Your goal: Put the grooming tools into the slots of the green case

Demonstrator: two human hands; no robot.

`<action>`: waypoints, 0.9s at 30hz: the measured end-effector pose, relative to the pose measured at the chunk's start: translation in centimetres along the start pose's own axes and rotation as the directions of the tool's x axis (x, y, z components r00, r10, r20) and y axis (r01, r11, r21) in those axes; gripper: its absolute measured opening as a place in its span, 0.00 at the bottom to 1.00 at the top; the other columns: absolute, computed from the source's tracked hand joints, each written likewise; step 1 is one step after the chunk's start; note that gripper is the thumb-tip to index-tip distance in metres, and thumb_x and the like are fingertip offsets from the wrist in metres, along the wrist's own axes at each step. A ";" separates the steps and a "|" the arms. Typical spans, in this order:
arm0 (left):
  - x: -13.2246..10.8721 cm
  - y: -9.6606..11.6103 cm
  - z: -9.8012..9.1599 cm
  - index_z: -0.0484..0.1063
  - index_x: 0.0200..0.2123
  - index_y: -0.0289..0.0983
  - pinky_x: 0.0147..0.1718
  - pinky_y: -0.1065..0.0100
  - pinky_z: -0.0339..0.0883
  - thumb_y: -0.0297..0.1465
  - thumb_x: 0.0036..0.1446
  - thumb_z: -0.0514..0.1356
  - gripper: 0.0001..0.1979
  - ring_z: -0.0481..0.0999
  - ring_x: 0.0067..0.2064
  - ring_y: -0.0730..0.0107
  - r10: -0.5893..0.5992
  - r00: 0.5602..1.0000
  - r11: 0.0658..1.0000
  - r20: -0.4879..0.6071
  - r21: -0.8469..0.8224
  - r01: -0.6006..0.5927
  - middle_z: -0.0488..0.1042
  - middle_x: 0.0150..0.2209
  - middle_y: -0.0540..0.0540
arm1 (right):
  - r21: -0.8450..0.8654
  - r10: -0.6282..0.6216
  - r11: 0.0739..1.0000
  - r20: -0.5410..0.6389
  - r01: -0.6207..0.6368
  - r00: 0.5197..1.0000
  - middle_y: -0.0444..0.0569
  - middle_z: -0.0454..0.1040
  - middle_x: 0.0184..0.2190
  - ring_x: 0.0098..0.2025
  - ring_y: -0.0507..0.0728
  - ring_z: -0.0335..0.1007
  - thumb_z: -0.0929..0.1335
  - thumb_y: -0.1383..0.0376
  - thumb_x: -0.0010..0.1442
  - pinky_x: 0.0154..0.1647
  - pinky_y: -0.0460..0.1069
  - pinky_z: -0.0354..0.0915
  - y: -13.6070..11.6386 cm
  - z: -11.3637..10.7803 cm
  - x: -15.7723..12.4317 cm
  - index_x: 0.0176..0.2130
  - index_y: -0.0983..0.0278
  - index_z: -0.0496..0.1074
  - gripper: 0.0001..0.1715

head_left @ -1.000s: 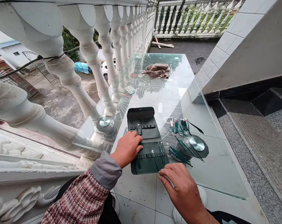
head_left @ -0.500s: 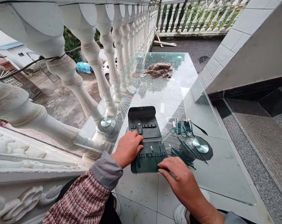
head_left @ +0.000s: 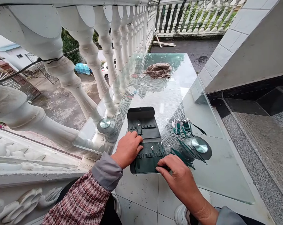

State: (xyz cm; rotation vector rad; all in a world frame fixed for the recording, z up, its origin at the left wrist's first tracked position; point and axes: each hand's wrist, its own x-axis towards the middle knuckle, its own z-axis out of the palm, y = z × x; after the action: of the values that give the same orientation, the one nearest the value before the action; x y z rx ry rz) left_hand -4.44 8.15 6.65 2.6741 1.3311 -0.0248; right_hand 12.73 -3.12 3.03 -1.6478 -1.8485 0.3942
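A dark green manicure case [head_left: 146, 168] lies unfolded on the glass table, its upper flap raised and rows of elastic loops showing. My left hand [head_left: 127, 149] grips the case's left edge, fingers curled over it near the fold. Several slim metal-tipped tools [head_left: 160, 147] stand in the lower loops towards the right. At the lower right corner of the case, my right hand [head_left: 173, 172] has thumb and fingers pinched together; what is between them is hidden. To the right lie nail clippers [head_left: 178, 127], small scissors [head_left: 173, 128], green tweezers [head_left: 185, 147] and cuticle nippers [head_left: 197, 127].
The glass table [head_left: 216, 172] rests on round metal-capped supports [head_left: 106, 123]. Farther back are a crumpled brown cloth [head_left: 158, 70] and a small white packet [head_left: 131, 90]. A white balustrade [head_left: 85, 50] runs along the left; stone steps [head_left: 256, 125] rise at the right.
A tool in the lower loops leaned towards my right fingertips before and stands more upright now. My right hand has shifted slightly; my left hand stays on the case.
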 end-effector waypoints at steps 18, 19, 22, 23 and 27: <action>0.0 -0.1 0.0 0.68 0.38 0.39 0.36 0.66 0.63 0.33 0.58 0.58 0.06 0.66 0.42 0.65 0.004 1.000 1.000 0.009 -0.015 -0.004 0.67 0.40 0.47 | 0.229 0.380 0.918 -0.274 -0.324 0.883 0.47 0.73 0.30 0.29 0.53 0.66 0.66 0.55 0.54 0.32 0.48 0.64 2.1 -4.0 0.4 0.34 0.61 0.72 0.13; 0.0 -0.1 0.0 0.68 0.38 0.39 0.36 0.66 0.63 0.33 0.58 0.58 0.05 0.66 0.41 0.65 0.003 1.000 1.000 0.006 -0.013 -0.003 0.67 0.40 0.47 | 0.238 0.429 0.899 -0.313 -0.367 0.847 0.47 0.73 0.30 0.30 0.54 0.67 0.67 0.54 0.53 0.32 0.49 0.64 2.7 -4.6 0.4 0.35 0.62 0.72 0.15; 0.0 -0.1 0.0 0.68 0.37 0.39 0.35 0.67 0.62 0.33 0.58 0.58 0.05 0.66 0.41 0.65 0.005 1.000 1.000 -0.003 -0.006 -0.005 0.67 0.40 0.47 | 0.233 0.494 0.868 -0.318 -0.438 0.810 0.47 0.74 0.30 0.30 0.55 0.68 0.67 0.52 0.52 0.32 0.49 0.64 4.0 -5.7 0.1 0.35 0.62 0.73 0.17; 0.0 -0.1 0.0 0.68 0.37 0.39 0.35 0.67 0.62 0.33 0.58 0.58 0.05 0.66 0.41 0.65 0.009 1.000 1.000 -0.004 -0.006 -0.009 0.67 0.40 0.47 | 0.222 0.493 0.869 -0.294 -0.443 0.819 0.47 0.74 0.30 0.30 0.55 0.68 0.66 0.52 0.52 0.32 0.48 0.64 4.3 -5.7 0.0 0.34 0.62 0.73 0.17; 0.1 -0.2 0.2 0.67 0.37 0.39 0.35 0.67 0.61 0.33 0.58 0.58 0.04 0.66 0.40 0.64 0.022 1.000 1.000 -0.018 -0.008 -0.022 0.67 0.40 0.47 | 0.162 0.454 0.890 -0.239 -0.425 0.859 0.47 0.74 0.30 0.30 0.54 0.67 0.65 0.53 0.54 0.33 0.48 0.63 4.9 -5.5 -0.6 0.32 0.61 0.73 0.15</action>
State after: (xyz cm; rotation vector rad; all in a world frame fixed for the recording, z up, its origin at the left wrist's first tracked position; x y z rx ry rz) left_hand -4.57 8.29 6.42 2.6883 1.3033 0.0072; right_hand 19.96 -3.79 4.15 -1.9408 -1.2212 0.4213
